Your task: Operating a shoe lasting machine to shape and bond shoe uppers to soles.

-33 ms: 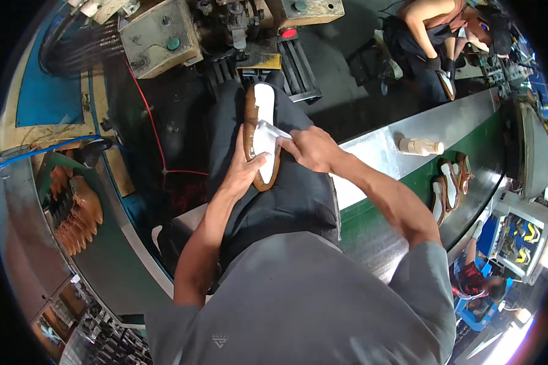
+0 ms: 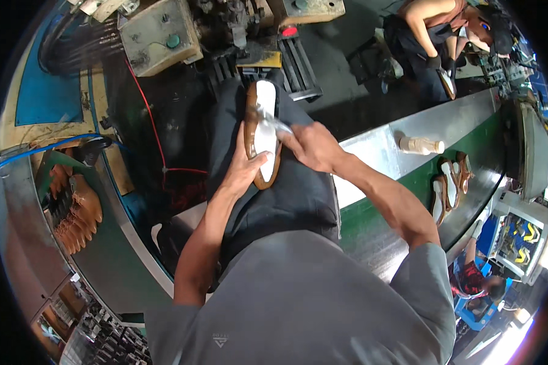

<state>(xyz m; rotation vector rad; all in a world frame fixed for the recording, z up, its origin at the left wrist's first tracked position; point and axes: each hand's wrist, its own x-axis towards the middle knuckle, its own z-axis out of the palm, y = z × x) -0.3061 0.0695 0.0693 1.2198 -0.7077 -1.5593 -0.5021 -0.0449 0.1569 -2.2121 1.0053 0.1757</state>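
A brown shoe upper with a white underside [image 2: 264, 139] lies bottom up, lengthwise over my thighs. My left hand [image 2: 245, 165] is closed round its near left side, with the thumb pressed on the edge of the white face. My right hand [image 2: 311, 146] grips a silvery metal hand tool [image 2: 281, 126] from the right. The tool's tip reaches the shoe's left brown edge near the middle. Motion blurs that tip, so its exact kind cannot be made out. Part of the shoe's left side is hidden behind my left fingers.
On the green-topped bench to my right stand a lying cream bottle [image 2: 421, 146] and several brown and white shoes [image 2: 450, 182]. Brown shoe uppers [image 2: 79, 213] crowd the left bench. Machinery [image 2: 237, 36] is ahead; a person [image 2: 426, 48] works at the far right.
The tool's tip has shifted slightly up and left over the shoe and is now more blurred. The shoe's far end has moved slightly. My left hand keeps its hold.
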